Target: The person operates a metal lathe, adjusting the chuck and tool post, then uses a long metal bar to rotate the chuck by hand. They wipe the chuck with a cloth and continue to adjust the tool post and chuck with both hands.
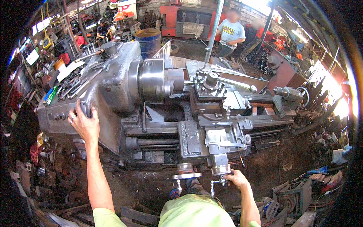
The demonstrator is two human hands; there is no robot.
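A metal lathe stretches out before me. My left hand (85, 123) rests on the front corner of its grey headstock (113, 89), fingers spread over the edge. My right hand (239, 178) is closed on the cross-slide handwheel (221, 170), by its crank handle. The chuck (152, 79) looks smeared as if spinning, with a round metal workpiece (176, 80) in front of it. Against the workpiece's right side stands the tool post (211, 80) with a long lever. On the carriage a caliper (227, 144) lies over a pale sheet. A second handwheel (186, 175) sits left of my right hand.
Wrenches and loose tools (81, 85) cover the headstock top. The tailstock (289, 92) stands at the bed's right end. Behind the lathe are a blue drum (148, 42) and a standing person (231, 34). Scrap and a metal box frame (293, 196) crowd the lower right floor.
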